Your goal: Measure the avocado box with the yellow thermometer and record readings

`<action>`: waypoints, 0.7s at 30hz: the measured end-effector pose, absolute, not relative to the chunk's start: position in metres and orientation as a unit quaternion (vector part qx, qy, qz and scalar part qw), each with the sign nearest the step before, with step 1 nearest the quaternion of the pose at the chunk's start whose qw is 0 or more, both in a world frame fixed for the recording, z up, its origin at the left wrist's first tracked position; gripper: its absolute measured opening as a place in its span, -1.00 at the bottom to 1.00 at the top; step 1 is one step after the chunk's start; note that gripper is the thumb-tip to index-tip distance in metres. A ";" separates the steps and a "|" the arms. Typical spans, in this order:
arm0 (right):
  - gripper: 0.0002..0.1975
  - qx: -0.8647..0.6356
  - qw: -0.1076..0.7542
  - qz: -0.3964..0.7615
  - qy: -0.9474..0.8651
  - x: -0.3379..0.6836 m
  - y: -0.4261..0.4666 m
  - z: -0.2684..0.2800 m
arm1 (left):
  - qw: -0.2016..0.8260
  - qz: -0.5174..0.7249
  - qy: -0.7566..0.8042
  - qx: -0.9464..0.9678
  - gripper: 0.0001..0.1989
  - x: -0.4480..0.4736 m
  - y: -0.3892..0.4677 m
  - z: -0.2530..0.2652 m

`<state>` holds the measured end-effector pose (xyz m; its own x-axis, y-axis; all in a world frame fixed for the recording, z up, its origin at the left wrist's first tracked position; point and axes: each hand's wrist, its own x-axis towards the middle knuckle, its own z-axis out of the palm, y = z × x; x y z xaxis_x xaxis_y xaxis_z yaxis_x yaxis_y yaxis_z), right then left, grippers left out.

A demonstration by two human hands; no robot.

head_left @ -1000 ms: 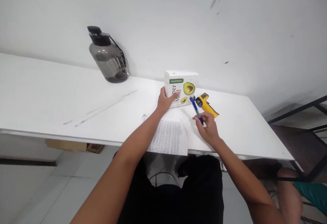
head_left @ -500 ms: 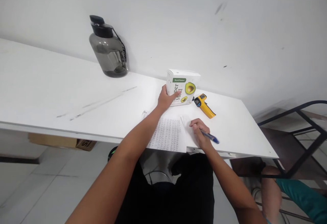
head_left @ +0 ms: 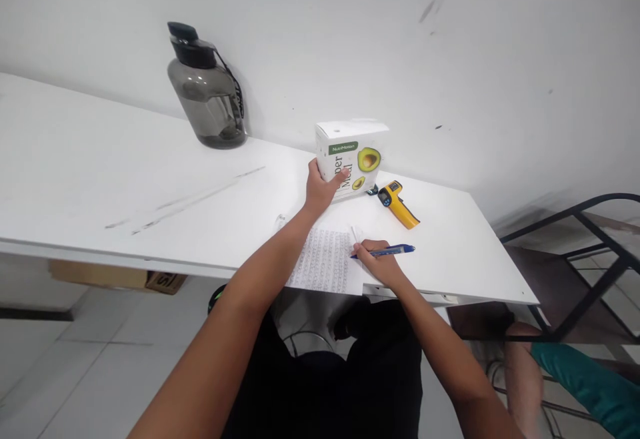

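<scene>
My left hand (head_left: 323, 185) grips the left side of a white carton (head_left: 350, 152) printed with avocados, its thumb across the front. The carton stands tilted near the wall. In my right hand (head_left: 377, 262) is a blue pen (head_left: 393, 250), its tip end toward a sheet of paper (head_left: 325, 262) covered in rows of small marks. That hand rests at the paper's right edge. Just right of the carton lies a yellow infrared thermometer (head_left: 400, 205). A small dark object (head_left: 373, 190) shows partly between the carton and the thermometer.
A large grey water bottle (head_left: 210, 92) with a black lid stands by the wall on the white table (head_left: 125, 152). At right is a dark metal-framed rack (head_left: 575, 279). Another person's leg (head_left: 523, 372) shows below it. A cardboard box (head_left: 100, 274) is under the table at left.
My right hand has moved left to the paper's edge, and the pen has turned to lie nearly level. The carton in my left hand has shifted slightly up and left.
</scene>
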<state>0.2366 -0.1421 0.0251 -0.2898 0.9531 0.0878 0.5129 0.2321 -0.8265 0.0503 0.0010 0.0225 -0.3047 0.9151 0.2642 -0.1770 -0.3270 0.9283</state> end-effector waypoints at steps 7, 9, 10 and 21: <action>-0.62 -0.509 0.300 0.342 -0.731 0.236 -0.140 0.022 | 0.389 0.705 0.380 0.455 -0.26 0.054 -0.010 0.030; -0.62 -0.505 0.298 0.349 -0.731 0.236 -0.140 0.022 | 0.384 0.698 0.384 0.467 -0.27 0.055 -0.012 0.030; -0.63 -0.502 0.296 0.355 -0.731 0.236 -0.141 0.022 | 0.383 0.693 0.386 0.473 -0.27 0.055 -0.012 0.029; -0.59 -0.506 0.299 0.345 -0.731 0.237 -0.141 0.025 | 0.393 0.679 0.390 0.482 -0.26 0.058 -0.012 0.026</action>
